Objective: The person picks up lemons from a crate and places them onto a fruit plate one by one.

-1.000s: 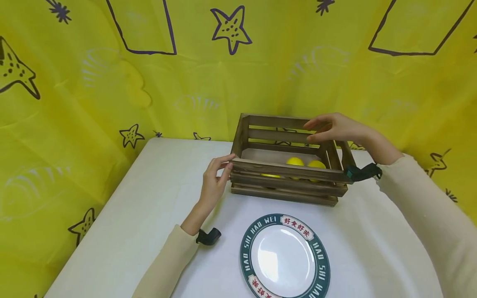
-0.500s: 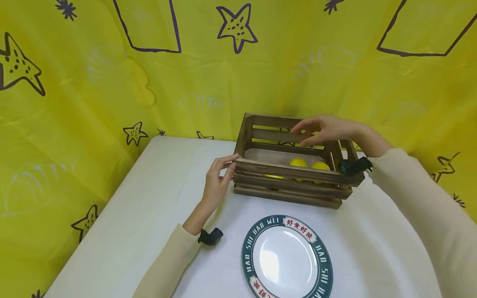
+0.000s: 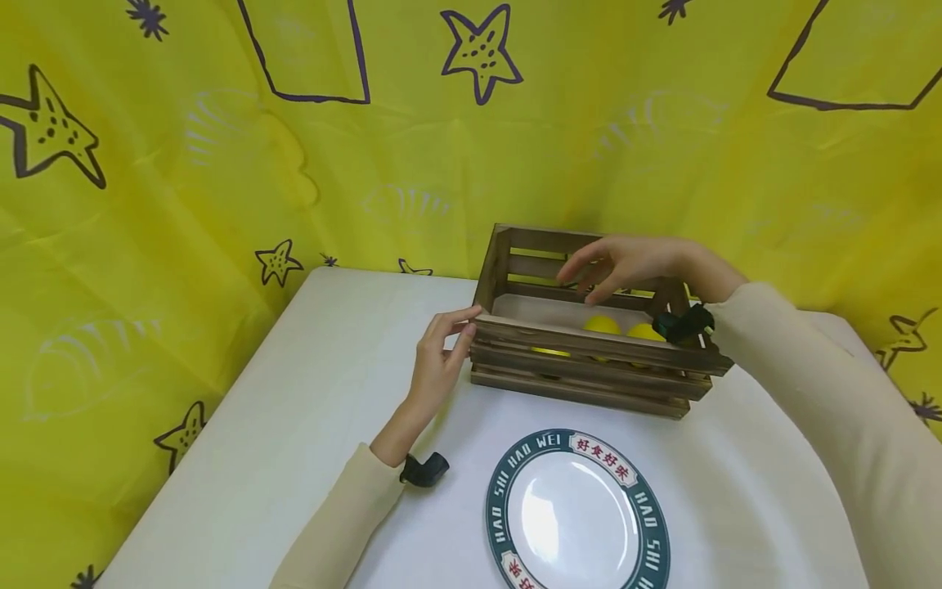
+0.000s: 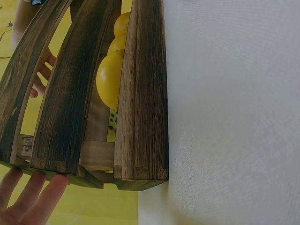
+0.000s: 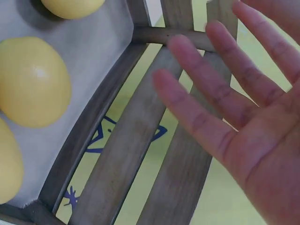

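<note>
A brown slatted wooden crate stands at the back of the table. My left hand touches its front left corner; in the left wrist view three extended fingertips meet the slat ends. Over the crate's opening hovers my right hand, fingers spread and loosely bent, holding nothing. Several smooth yellow rounded objects, perhaps lemons or balls, lie on the crate's pale floor; one yellow object shows whole in the right wrist view, apart from the hand. The front slats hide part of them.
In front of the crate lies a round white plate with a green lettered rim. A white cloth covers the table. Close behind the crate hangs a yellow curtain with starfish drawings.
My right hand has moved left and slightly down, over the crate's middle. The left hand keeps to the corner. The whole head view has shifted a little to the right.
</note>
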